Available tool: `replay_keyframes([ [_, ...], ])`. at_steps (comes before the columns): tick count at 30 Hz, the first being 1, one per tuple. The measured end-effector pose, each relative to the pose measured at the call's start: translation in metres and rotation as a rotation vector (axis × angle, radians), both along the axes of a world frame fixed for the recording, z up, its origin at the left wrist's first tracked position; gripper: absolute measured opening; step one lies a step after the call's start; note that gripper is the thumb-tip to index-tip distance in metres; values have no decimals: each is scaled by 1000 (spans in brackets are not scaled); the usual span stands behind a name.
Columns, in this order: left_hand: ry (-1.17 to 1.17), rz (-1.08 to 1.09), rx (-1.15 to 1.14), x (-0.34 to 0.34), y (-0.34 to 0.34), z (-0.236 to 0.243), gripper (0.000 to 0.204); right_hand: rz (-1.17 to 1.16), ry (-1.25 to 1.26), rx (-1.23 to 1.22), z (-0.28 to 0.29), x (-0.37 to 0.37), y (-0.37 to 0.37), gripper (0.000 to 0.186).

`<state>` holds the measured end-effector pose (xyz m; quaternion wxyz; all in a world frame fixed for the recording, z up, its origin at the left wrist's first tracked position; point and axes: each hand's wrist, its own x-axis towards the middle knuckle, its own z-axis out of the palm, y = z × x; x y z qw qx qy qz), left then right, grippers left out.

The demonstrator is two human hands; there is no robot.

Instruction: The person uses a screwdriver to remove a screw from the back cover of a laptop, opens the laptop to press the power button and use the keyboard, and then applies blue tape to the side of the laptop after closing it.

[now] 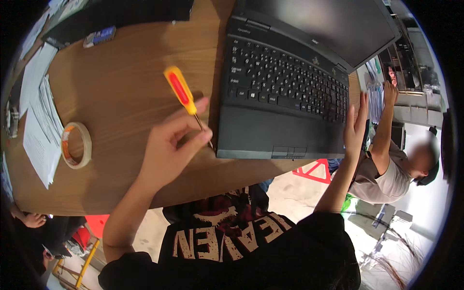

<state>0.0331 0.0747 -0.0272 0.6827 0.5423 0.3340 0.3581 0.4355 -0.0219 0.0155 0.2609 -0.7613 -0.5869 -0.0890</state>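
Note:
A black laptop (285, 130) lies open on the wooden table, its screen tilted back. My left hand (171, 145) holds a screwdriver (180, 91) with a yellow and red handle between thumb and fingers, handle up, its thin shaft reaching down beside the laptop's left front corner. Whether the tip touches the laptop I cannot tell. My right hand (354, 128) is at the laptop's right edge with its fingers stretched out along the side; its thumb is mostly hidden.
Left on the wooden table (121, 111) are a tape roll (83, 143), papers (36, 145), a small blue-and-grey item (99, 37) and a black object (121, 14). A co-worker (384, 179) reaches toward papers (374, 96) at right; another person (43, 239) is lower left. A red plastic stool (311, 169) stands below.

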Motion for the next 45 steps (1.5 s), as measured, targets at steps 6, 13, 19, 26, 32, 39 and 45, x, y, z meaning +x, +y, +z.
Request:
replay_keyframes([
  [6, -57, -229, -126, 3, -6, 5, 5, -94, 630, 81, -27, 18, -90, 60],
  [13, 13, -261, -72, 4, -6, 4, 4, -209, 780, 390, -46, 1, -86, 55],
  [19, 35, -311, -106, 2, -6, 3, 4, -228, 634, 403, -43, 0, -80, 53],
  [26, 44, -471, -105, -2, -8, 3, 3, -176, 712, 376, -59, 48, -83, 48],
  [32, -38, -462, -76, 0, -10, 10, 2, -177, 163, 135, -24, 69, -66, 28],
  [39, -6, -97, 108, -10, 0, 1, 8, 459, 98, 78, 61, -84, 81, 14],
  [45, 47, 2, 168, -8, 10, 6, 4, 577, -319, 86, 3, -150, 158, 4],
])
